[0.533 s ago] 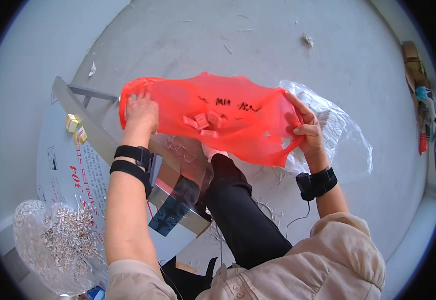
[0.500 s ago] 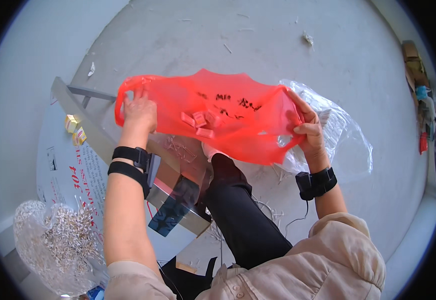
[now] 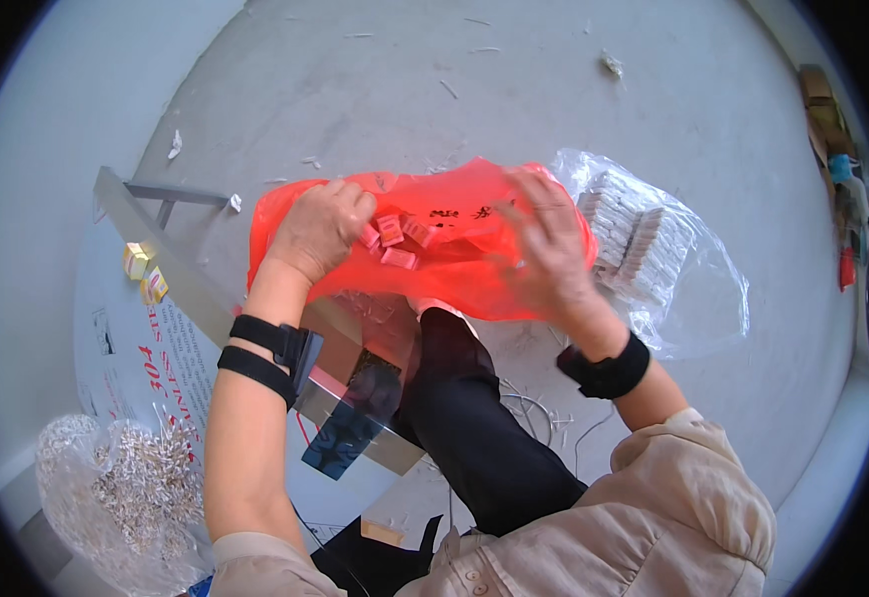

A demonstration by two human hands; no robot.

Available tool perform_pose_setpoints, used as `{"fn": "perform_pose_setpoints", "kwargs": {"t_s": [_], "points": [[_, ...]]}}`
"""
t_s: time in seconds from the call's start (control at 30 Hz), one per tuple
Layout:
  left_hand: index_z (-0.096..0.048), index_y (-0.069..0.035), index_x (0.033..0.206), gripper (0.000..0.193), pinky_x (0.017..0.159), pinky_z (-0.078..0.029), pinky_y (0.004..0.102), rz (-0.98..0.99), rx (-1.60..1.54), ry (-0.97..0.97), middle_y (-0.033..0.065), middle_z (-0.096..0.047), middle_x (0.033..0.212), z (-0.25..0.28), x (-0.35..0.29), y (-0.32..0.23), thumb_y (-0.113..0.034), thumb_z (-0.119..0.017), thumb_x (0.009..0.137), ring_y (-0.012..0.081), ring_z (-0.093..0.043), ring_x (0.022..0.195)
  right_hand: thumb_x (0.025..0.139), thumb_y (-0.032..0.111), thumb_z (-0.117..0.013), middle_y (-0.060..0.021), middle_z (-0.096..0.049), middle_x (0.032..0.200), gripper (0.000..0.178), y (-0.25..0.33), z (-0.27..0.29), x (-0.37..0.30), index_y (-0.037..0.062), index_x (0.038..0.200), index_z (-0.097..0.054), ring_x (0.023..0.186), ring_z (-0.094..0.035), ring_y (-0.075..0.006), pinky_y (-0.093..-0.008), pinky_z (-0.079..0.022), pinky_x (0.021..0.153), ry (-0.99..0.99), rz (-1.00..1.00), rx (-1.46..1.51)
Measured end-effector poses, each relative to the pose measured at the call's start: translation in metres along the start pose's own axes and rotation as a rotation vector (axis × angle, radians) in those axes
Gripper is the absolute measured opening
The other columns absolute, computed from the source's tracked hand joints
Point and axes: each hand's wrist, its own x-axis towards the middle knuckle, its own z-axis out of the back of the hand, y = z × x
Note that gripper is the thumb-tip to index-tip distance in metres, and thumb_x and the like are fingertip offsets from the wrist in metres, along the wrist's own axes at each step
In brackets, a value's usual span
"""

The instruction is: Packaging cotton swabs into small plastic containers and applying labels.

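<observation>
A thin red plastic bag [image 3: 464, 271] with dark printing hangs over my lap, its mouth drawn closer together. Inside it, several small boxes [image 3: 400, 258] show through, tinted red. My left hand [image 3: 323, 231] is closed in a fist on the bag's upper left edge, just beside the boxes. Over the bag's right side, my right hand [image 3: 554, 254] is smeared by motion. Its fingers look stretched out and apart, with nothing plainly held. Whether they touch the plastic, I cannot tell.
A clear bag of white bundled sticks [image 3: 644, 239] lies on the floor to the right. Two small yellow boxes [image 3: 144, 271] rest on the metal-edged table [image 3: 116, 328] at left. A clear bag of loose cotton swabs [image 3: 141, 488] sits at lower left. Scattered sticks [image 3: 448, 90] dot the floor.
My left hand has moved right and gathered the bag's left handle into a fist. The right hand has let go of the right handle and moved left over the bag.
</observation>
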Motion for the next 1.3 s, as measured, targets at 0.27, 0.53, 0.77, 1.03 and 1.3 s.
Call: {"fn": "perform_pose_setpoints", "kwargs": {"t_s": [0.27, 0.53, 0.77, 1.03, 1.3], "points": [[-0.043, -0.021, 0.136, 0.07, 0.095, -0.034, 0.0663, -0.009, 0.178, -0.209, 0.0078, -0.031, 0.147, -0.017, 0.007, 0.006, -0.004, -0.065, 0.072, 0.0276, -0.022, 0.139, 0.078, 0.01, -0.063, -0.0158, -0.061, 0.114, 0.057, -0.044, -0.146, 0.038, 0.0056, 0.133, -0.048, 0.118, -0.051, -0.0263, -0.0507, -0.034, 0.102, 0.306, -0.244, 0.042], [-0.038, -0.022, 0.14, 0.075, 0.096, -0.043, 0.0539, 0.562, -0.215, -0.365, 0.0166, -0.038, 0.14, -0.068, 0.039, 0.036, 0.001, -0.065, 0.073, 0.0305, -0.04, 0.129, 0.089, 0.026, -0.065, -0.006, -0.068, 0.084, 0.029, -0.075, -0.153, 0.039, -0.0025, 0.097, -0.067, 0.074, -0.064, -0.0141, -0.0297, -0.055, 0.072, 0.379, -0.851, 1.85], [-0.056, -0.007, 0.105, 0.02, 0.049, -0.049, 0.0332, 0.779, -1.757, -0.116, 0.0046, -0.059, 0.064, -0.091, 0.057, 0.083, -0.009, -0.06, 0.085, 0.0174, -0.057, 0.054, 0.089, 0.022, -0.063, -0.009, -0.069, 0.088, 0.024, -0.107, -0.173, 0.011, 0.0002, 0.096, -0.066, 0.076, -0.067, -0.0179, -0.0333, -0.056, 0.072, 0.203, -0.91, 2.153], [-0.06, -0.005, 0.092, 0.015, 0.055, -0.047, 0.0302, 0.791, -1.124, -0.651, 0.0059, -0.06, 0.075, -0.083, 0.038, 0.141, -0.009, -0.067, 0.079, 0.0166, -0.057, 0.064, 0.087, 0.01, -0.061, -0.0116, -0.069, 0.086, 0.012, -0.086, -0.196, 0.021, -0.0002, 0.093, -0.064, 0.077, -0.067, -0.0215, -0.0347, -0.057, 0.076, 0.039, -1.131, 2.494], [-0.064, -0.003, 0.098, 0.028, 0.101, -0.037, 0.0458, -0.142, 0.122, -0.465, 0.0133, -0.048, 0.132, -0.012, 0.073, -0.013, -0.011, -0.071, 0.072, 0.0331, -0.043, 0.124, 0.085, 0.013, -0.064, -0.0101, -0.069, 0.087, 0.015, -0.087, -0.178, 0.026, 0.0006, 0.093, -0.065, 0.075, -0.068, -0.0186, -0.0309, -0.057, 0.073, 0.188, -0.874, 2.368]]}}
